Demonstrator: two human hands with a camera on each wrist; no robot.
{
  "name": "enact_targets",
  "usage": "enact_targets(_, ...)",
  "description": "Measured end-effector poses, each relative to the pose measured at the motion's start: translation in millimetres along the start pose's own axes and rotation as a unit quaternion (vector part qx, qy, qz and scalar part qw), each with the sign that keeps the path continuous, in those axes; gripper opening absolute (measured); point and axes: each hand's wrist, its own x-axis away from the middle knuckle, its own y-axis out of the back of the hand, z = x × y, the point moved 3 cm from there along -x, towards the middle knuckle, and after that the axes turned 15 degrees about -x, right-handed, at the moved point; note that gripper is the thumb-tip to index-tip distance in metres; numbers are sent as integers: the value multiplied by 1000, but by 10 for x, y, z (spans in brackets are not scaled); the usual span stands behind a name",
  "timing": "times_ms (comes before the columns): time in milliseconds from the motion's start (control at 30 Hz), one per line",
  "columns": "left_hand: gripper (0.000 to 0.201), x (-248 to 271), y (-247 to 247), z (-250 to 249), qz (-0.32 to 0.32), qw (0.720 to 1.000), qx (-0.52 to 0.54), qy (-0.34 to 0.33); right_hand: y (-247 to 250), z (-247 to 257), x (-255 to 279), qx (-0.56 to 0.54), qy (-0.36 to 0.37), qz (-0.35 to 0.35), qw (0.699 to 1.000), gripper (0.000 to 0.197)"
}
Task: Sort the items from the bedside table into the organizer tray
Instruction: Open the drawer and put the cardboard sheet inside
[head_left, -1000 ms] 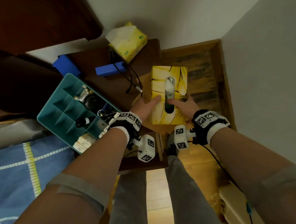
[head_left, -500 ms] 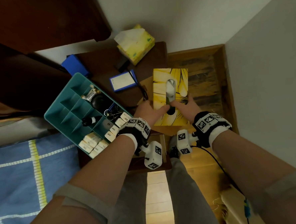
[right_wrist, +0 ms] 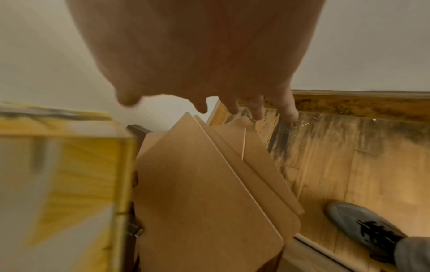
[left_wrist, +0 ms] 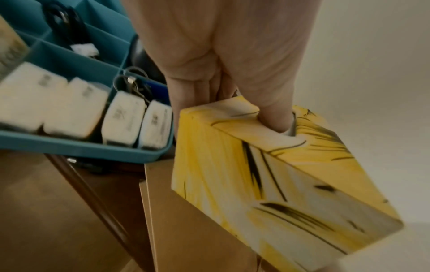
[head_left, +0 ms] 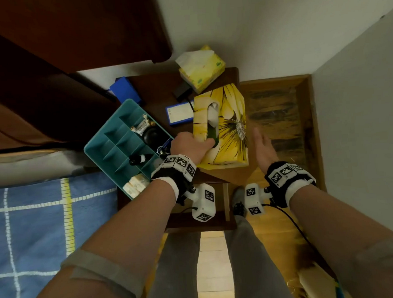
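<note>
Thumb (left_wrist: 277,117) inside tissue box (left_wrist: 267,184) slot

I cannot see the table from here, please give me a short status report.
Left hand holds yellow tissue box, thumb in its slot. Right hand open, beside box. Tray partly filled, nothing blocking.

- Table (head_left: 155,87) right edge: yellow tissue box (head_left: 226,128) fills it, held up by left hand (head_left: 188,144), tilted.
- Left edge: teal organizer tray (head_left: 112,140) overhangs toward bed (head_left: 34,227).
- Far right corner: small tissue pack (head_left: 203,71), black adapter (head_left: 181,90).
- Between tray and box: blue card (head_left: 179,113); narrow gap.
- Right of table: bare floor (head_left: 279,120); right hand (head_left: 263,149) spread there, free.
</note>
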Motion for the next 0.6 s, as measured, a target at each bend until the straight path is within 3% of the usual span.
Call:
enact_targets(167, 43, -41, 447, 176, -86, 995, 25, 48, -127, 10, 92, 97, -38, -78, 991, 98)
enact_targets(233, 43, -73, 562, 234, -106, 992, 32, 64, -127, 144, 130, 190, 29, -126, 973, 92)
enact_targets(300, 40, -105, 613, 298, -118, 989, 41, 79, -181, 344, 129, 276, 149, -138, 939, 71)
enact_targets(400, 42, -135, 650, 454, -128, 984, 63, 103, -458, 644, 71, 310, 229, -30, 922, 33)
enact_targets(500, 41, -173, 701, 652, -121, 984, 68, 112, -864, 783, -93, 280, 187, 65, 939, 34)
enact_targets(600, 33, -232, 827, 827, -128, 982, 86, 111, -1193, 764, -303, 305, 149, 72, 938, 39)
